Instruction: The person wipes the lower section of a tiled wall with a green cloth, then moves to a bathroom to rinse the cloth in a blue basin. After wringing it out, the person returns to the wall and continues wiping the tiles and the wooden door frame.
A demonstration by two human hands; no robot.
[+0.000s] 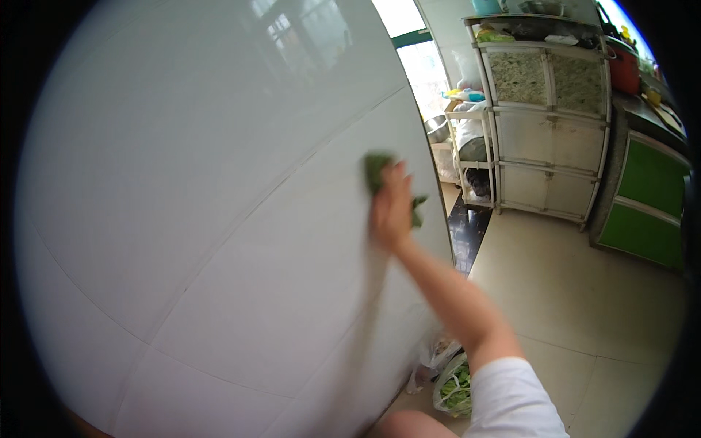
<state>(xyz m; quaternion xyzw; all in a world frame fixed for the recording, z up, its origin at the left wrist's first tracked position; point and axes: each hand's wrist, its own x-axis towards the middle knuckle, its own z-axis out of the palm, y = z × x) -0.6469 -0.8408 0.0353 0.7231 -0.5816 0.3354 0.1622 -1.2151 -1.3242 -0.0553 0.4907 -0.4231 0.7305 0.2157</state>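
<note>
My right hand (pixel 392 211) is pressed flat over a green cloth (pixel 378 167) against a white tiled wall (pixel 246 191). Motion blurs both the fingers and the cloth. The cloth shows above the fingertips and at the hand's right side, near the wall's right edge. Thin grout lines cross the glossy tiles, and the arm casts a soft shadow below the hand. My left hand is out of view.
By the wall's foot, a plastic bag of leafy greens (pixel 455 388) rests on the tiled floor (pixel 547 284). Further back stand a white rack (pixel 465 164), a cabinet with pale doors (pixel 550 137) and a counter with green doors (pixel 651 180). A red pot (pixel 624 68) is on the counter.
</note>
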